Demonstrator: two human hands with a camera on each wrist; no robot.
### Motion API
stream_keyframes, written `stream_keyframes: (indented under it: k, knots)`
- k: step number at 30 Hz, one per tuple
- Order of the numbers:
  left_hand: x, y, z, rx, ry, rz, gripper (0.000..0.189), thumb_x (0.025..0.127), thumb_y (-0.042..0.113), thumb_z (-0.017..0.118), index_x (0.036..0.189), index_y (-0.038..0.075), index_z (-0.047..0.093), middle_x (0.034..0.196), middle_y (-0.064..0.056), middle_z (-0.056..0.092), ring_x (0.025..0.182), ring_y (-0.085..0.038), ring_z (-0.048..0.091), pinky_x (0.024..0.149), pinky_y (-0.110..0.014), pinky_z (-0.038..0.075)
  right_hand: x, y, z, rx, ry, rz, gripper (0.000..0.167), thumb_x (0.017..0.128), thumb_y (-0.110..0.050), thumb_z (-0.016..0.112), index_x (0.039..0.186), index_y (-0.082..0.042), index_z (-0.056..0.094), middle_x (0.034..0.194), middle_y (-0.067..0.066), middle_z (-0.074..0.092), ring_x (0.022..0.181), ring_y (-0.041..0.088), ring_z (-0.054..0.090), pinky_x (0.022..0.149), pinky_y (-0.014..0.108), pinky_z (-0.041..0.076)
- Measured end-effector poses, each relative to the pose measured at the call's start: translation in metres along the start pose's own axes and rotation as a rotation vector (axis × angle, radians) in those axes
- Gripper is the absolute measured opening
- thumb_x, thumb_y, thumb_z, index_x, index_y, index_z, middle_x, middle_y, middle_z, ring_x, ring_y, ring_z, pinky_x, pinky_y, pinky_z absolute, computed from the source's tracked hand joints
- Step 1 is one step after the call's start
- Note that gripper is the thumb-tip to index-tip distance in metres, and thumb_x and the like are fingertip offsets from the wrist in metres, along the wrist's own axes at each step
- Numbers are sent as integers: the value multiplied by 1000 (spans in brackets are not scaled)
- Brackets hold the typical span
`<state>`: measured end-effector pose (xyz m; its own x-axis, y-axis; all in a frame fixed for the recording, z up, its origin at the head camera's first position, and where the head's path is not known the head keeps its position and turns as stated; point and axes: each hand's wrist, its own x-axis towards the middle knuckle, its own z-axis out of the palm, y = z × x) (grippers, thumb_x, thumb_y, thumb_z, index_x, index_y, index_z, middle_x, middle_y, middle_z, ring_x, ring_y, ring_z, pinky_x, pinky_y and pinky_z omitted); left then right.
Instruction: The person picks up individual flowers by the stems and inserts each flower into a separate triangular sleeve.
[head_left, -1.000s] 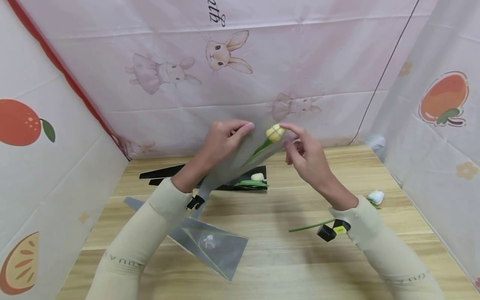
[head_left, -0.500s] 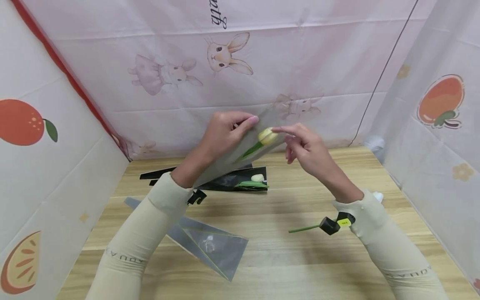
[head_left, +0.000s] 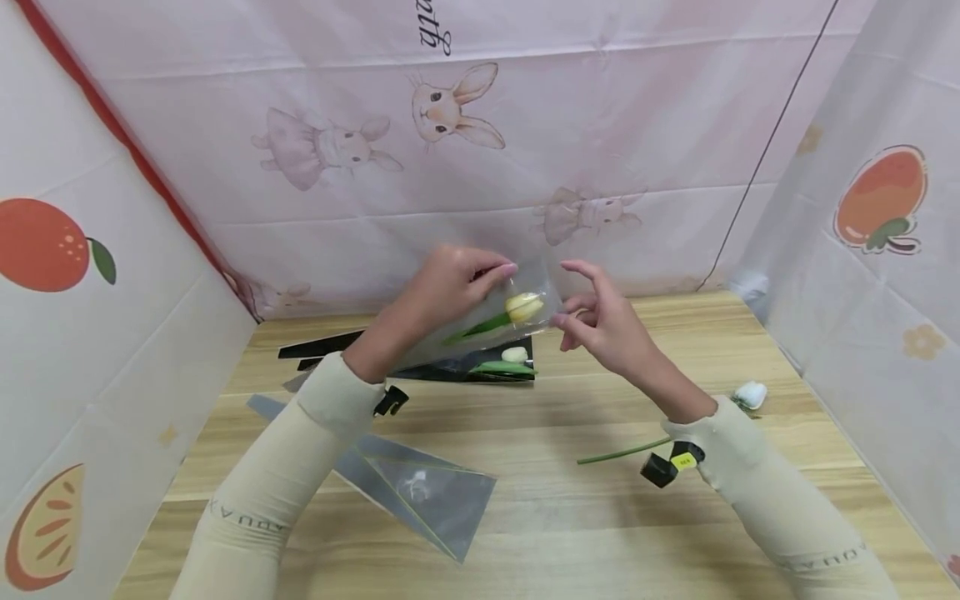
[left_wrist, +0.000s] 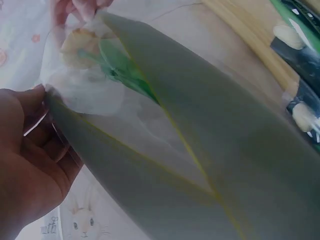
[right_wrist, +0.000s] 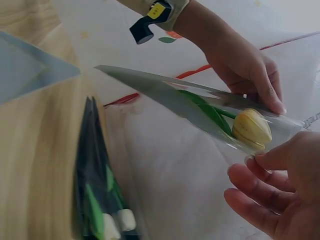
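Note:
A yellow artificial tulip (head_left: 525, 307) lies inside a flat grey flower sleeve (left_wrist: 240, 115) with a clear front and thin gold lines. My left hand (head_left: 459, 283) pinches the sleeve's upper edge near the wide mouth, above the bloom. At the opposite edge, my right hand (head_left: 613, 329) pinches the sleeve's lower corner between thumb and a finger; its index finger stretches up, off the film. In the right wrist view, the bloom (right_wrist: 251, 127) shows through the film close to my right thumb. The tulip's lower stem is hidden within the grey part of the sleeve.
Black sleeves (head_left: 442, 368) holding white tulips lie at the table's back, below the raised sleeve. A grey sleeve (head_left: 457, 508) lies flat at front centre. One loose white tulip (head_left: 750, 395) lies on the right, partly beneath my right forearm. Printed fabric walls enclose the table.
The yellow tulip has moved down and left with the sleeve. My right index finger has left the bloom, and the right thumb is now at the sleeve's corner. My left hand keeps its pinch.

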<state>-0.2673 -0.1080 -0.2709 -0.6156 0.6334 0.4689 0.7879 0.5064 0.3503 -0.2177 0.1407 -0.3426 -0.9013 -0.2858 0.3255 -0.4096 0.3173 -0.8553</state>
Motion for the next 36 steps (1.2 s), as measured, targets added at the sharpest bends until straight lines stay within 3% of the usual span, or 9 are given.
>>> stream_keyframes:
  k: [5,13,19,25,29,36]
  knots:
    - [-8,-8,16,17,-123,-62,23,104,26,65,105,10,82,75,-2,71,59,-11,46,60,-26,40,-10,19,13,39,-90,137,66,97,1,69,154,-5,36,102,30,73,68,25,74,65,34,63]
    - [-23,-26,60,49,-313,-215,27,105,31,63,114,13,81,105,-2,81,82,-10,69,79,-32,58,-30,47,29,64,-198,299,65,95,-3,73,152,-3,41,99,26,76,71,26,75,69,40,64]
    - [-33,-39,93,22,-387,-271,25,105,32,62,114,16,80,102,1,79,81,-11,65,78,-32,57,-44,68,40,83,-235,401,64,95,-2,72,151,-1,41,102,27,76,73,25,75,71,40,64]
    - [-38,-48,118,-6,-502,-342,26,106,32,60,117,16,78,108,1,77,84,-10,64,81,-32,56,-52,84,52,67,-266,487,62,96,-2,71,149,5,40,100,21,77,70,22,74,70,34,63]
    - [-43,-55,132,-7,-551,-358,24,106,33,60,112,18,79,98,1,77,76,-11,60,73,-31,52,-55,91,58,47,-308,527,60,96,0,68,148,8,41,98,18,78,69,19,73,68,35,62]
    - [-51,-65,147,72,-596,-301,25,106,33,60,98,19,79,80,6,66,69,-11,52,70,-32,45,-58,96,59,28,-348,537,57,94,0,68,146,12,46,97,15,77,70,19,73,66,35,63]
